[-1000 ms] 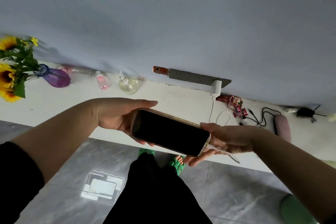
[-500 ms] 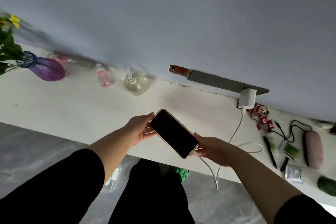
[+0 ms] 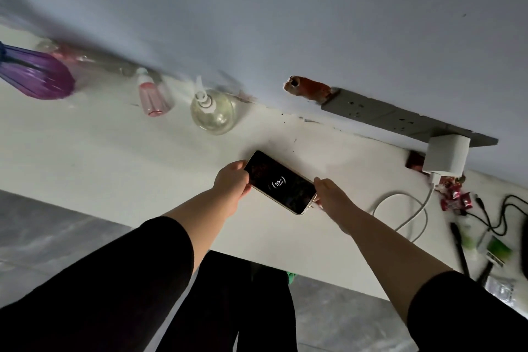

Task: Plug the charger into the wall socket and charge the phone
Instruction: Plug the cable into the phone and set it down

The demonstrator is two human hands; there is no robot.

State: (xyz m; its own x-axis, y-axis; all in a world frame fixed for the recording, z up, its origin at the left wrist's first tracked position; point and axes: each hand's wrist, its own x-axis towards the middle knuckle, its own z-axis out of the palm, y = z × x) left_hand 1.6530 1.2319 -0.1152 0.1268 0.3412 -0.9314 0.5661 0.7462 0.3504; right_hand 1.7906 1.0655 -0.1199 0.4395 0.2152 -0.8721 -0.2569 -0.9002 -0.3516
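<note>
Both hands grip a black-screened, gold-edged smartphone (image 3: 281,182) low over the white bench (image 3: 114,157). The left hand (image 3: 233,183) closes its fingers (image 3: 238,165) round the phone's upper-left end; the right hand (image 3: 333,199) pinches the lower-right end, where the cable meets it, though the plug itself is hidden behind the fingers. Half a second ago the screen was dark and the phone was held up over the bench's front edge; now the display is lit with a ringed "36" charging readout, and the phone sits further in, toward the wall. Whether it touches the bench cannot be told.

From the right hand, a white charging cable (image 3: 411,208) loops across the bench up to a white cube-shaped charger (image 3: 445,156), which is plugged into the right end of a grey wall socket strip (image 3: 380,113) just above the bench. A ragged reddish hole (image 3: 307,87) in the pale blue wall (image 3: 285,8) lies at the strip's left end.

Along the wall to the left stand a round clear glass pump bottle (image 3: 213,111) with clear liquid inside, a small pink-tinted spray bottle (image 3: 153,98), and a purple ribbed glass vase (image 3: 35,76), cut off by the frame. Red sweet wrappers (image 3: 454,194), black cables (image 3: 503,217) and a black pen (image 3: 460,248) lie scattered at the right.
</note>
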